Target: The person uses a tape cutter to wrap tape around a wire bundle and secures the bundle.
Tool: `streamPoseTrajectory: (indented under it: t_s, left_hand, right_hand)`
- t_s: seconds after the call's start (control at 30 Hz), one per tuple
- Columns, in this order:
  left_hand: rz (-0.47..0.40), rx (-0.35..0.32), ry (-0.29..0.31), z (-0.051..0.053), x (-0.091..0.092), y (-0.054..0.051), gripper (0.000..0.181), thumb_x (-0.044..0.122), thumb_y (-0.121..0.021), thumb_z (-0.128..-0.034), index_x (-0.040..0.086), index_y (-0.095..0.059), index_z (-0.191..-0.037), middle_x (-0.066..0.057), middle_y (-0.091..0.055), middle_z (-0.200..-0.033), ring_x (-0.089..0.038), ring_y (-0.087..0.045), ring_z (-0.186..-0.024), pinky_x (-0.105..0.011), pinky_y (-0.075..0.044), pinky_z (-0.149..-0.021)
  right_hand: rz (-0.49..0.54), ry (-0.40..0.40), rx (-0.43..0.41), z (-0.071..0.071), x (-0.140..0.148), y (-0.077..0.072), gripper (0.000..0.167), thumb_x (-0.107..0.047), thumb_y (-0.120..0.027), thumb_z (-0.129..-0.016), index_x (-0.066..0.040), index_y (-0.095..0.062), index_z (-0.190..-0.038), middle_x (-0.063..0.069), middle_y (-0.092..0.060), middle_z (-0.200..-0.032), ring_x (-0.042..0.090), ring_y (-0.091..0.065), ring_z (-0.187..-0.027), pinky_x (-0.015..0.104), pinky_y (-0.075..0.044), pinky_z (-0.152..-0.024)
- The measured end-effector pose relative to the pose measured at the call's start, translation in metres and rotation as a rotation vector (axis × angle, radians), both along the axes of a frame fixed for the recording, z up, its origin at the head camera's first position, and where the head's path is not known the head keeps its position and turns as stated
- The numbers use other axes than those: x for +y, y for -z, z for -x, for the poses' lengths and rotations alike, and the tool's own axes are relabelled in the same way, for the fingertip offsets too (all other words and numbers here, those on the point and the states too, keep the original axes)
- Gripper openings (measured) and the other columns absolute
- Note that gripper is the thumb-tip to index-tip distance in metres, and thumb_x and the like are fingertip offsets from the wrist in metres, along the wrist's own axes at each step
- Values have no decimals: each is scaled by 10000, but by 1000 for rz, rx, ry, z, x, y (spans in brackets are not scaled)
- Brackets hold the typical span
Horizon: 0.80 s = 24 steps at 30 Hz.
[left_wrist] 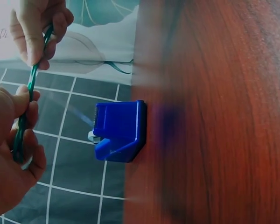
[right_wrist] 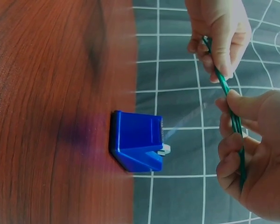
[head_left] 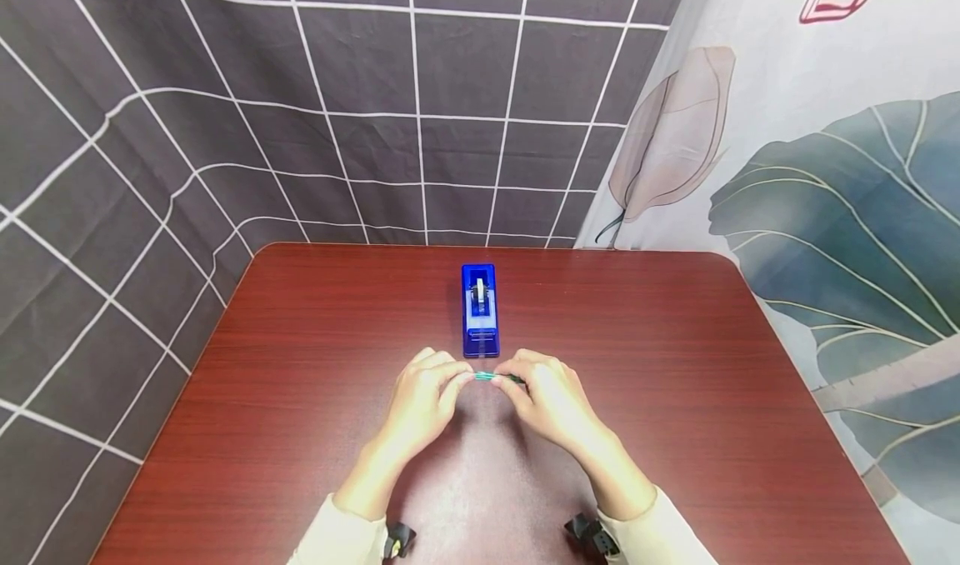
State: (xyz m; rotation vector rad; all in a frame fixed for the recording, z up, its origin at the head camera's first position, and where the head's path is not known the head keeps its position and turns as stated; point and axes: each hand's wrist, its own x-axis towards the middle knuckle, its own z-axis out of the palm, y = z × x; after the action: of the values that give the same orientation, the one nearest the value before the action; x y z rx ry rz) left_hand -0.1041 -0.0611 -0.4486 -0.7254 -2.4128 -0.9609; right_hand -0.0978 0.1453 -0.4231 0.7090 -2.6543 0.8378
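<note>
Both hands hold a slim green stick-like item (head_left: 484, 376) above the table, just in front of a blue tape dispenser (head_left: 481, 344). My left hand (head_left: 423, 394) pinches one end between thumb and fingers. The other end is gripped by my right hand (head_left: 551, 394), its fingers curled round it. In the right wrist view the green item (right_wrist: 222, 83) seems made of thin strands side by side; its exact kind is unclear. A faint clear strip of tape (right_wrist: 184, 121) stretches from the dispenser's cutting edge toward the green item. Fingers hide most of the item's ends.
The dispenser stands upright on a reddish-brown wooden table (head_left: 330, 323), near its far edge. A dark grey curtain with white grid lines (head_left: 360, 65) hangs behind and to the left. On the right is a white curtain with leaf prints (head_left: 675, 207).
</note>
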Motion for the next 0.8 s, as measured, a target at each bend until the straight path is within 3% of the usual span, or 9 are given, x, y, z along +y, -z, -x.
streamPoseTrajectory:
  t_s: [0.27, 0.4, 0.5, 0.8]
  left_hand:
    - [-40, 82, 30, 1, 1, 5, 27, 76, -774, -860, 77, -780, -886, 39, -641, -754, -155, -546, -729, -315, -457, -654]
    - [-54, 105, 33, 2, 1, 8, 37, 102, -753, -884, 77, -781, -885, 34, -646, -763, -162, -550, -739, -325, -457, -671]
    - [-63, 118, 30, 3, 0, 9, 32, 97, -769, -864, 79, -782, -887, 40, -645, -769, -158, -549, -740, -323, -455, -674]
    - [-53, 135, 13, 2, -2, 11, 71, 93, -809, -822, 99, -795, -892, 47, -659, -778, -154, -557, -741, -338, -453, -658]
  right_hand:
    - [-28, -25, 52, 2, -1, 0, 58, -156, -778, -879, -163, -756, -825, -88, -678, -738, 127, -612, -598, 337, -487, -578]
    - [-40, -40, 19, 4, -3, -1, 231, -150, -722, -926, -191, -659, -708, -121, -521, -587, 59, -459, -516, 291, -402, -517]
    - [-45, -29, -24, 4, -4, -2, 346, -157, -695, -950, -219, -543, -645, -134, -352, -567, 38, -347, -517, 257, -327, -485]
    - [-43, -24, -51, 4, -5, -2, 366, -152, -703, -946, -219, -527, -632, -123, -352, -606, 42, -347, -537, 252, -325, -484]
